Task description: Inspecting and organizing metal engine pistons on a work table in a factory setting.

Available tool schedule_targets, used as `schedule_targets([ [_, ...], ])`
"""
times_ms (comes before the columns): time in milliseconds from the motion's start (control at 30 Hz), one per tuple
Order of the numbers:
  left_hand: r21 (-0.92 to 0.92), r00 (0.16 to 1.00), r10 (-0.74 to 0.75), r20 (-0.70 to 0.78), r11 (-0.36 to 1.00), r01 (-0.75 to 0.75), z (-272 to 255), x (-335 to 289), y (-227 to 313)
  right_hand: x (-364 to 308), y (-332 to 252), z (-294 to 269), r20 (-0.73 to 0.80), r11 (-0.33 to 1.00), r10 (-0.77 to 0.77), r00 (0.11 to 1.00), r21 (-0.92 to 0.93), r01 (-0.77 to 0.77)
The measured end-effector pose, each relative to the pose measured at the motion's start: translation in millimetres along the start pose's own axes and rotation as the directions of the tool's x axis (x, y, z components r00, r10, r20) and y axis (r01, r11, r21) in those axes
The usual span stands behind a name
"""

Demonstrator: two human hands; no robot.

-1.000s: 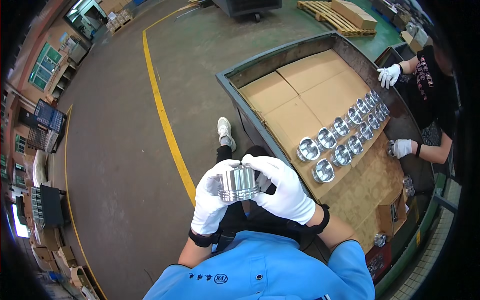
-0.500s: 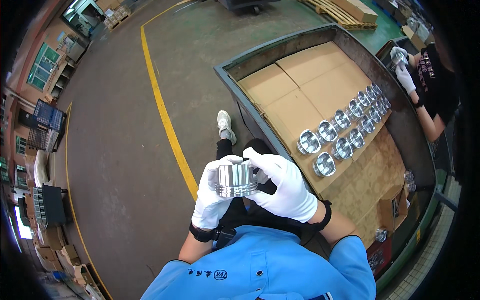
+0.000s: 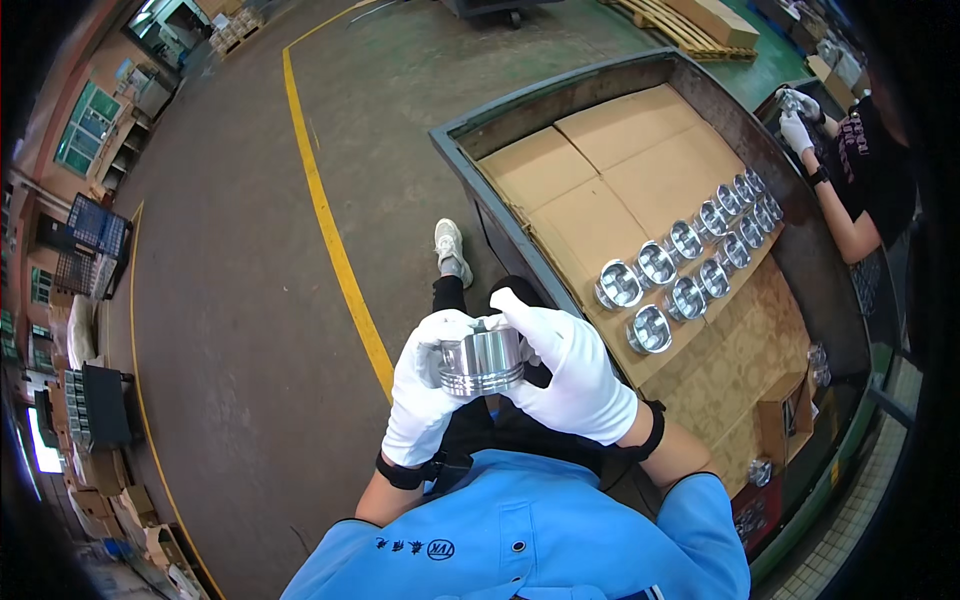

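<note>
A shiny metal piston (image 3: 482,362) is held between my two white-gloved hands in front of my body, its ring grooves toward the lower end. My left hand (image 3: 425,375) grips it from the left side. My right hand (image 3: 568,370) closes on it from the right, with the thumb low near the grooved end and a finger raised over the top. The gloves hide part of the piston's sides. To the right, several similar pistons (image 3: 655,264) stand in two rows on brown cardboard (image 3: 600,200).
A grey metal bin (image 3: 560,92) with raised walls holds the cardboard and pistons. Inside its near right part sits a small open cardboard box (image 3: 783,420) beside a loose piston (image 3: 760,471). A co-worker (image 3: 850,180) in white gloves handles a metal part beyond the bin. A yellow line (image 3: 325,225) crosses the floor.
The piston has shifted slightly right and turned a little in my hands. My left hand has moved slightly with it. The co-worker's hands and arm have shifted too.
</note>
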State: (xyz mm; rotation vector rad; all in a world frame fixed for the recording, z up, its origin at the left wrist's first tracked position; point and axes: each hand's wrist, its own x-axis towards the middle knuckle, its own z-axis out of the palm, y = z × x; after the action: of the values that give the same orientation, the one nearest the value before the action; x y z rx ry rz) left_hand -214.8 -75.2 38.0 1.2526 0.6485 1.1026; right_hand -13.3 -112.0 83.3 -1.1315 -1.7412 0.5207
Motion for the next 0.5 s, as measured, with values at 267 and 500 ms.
schedule_targets([
  [267,0.569,0.940,0.315,0.130,0.753,-0.331,9,3,21,1,5,5,-0.020,0.998,-0.051,0.999,-0.028,0.050],
  [500,0.493,0.928,0.372,0.025,0.803,-0.335,21,3,18,-5,12,10,-0.099,0.988,-0.100,0.990,0.105,0.110],
])
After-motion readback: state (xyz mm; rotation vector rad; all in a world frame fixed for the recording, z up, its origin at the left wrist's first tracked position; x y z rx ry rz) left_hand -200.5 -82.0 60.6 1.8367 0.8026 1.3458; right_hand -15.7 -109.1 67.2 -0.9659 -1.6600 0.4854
